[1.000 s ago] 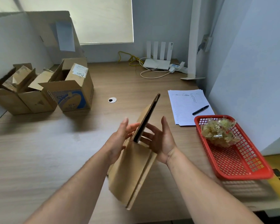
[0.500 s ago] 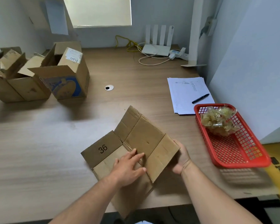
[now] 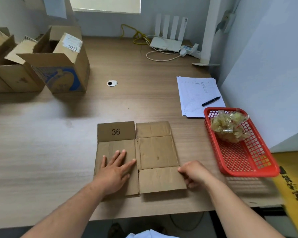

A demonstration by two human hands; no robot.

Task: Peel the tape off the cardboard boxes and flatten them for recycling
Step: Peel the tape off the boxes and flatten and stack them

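A flattened cardboard box [image 3: 156,152] lies flat on the wooden table near its front edge, flaps spread, one flap printed "36". My left hand [image 3: 114,169] presses on its left panel with straight, spread fingers. My right hand [image 3: 193,172] is at the box's right edge, fingers curled at the near-right flap's edge; whether it grips that edge is unclear. Three open cardboard boxes [image 3: 58,66] stand upright at the table's back left, one with a blue print and a white label.
A red plastic basket [image 3: 244,157] holding crumpled peeled tape [image 3: 229,125] sits at the right. Behind it lie lined papers [image 3: 194,98] with a black pen [image 3: 211,101]. A router [image 3: 167,43] and cables are at the back. A cable hole [image 3: 112,83] marks mid-table.
The box was held upright and folded between both hands; it has been laid down, squared to the table edge and spread flat. My left hand now presses on it.
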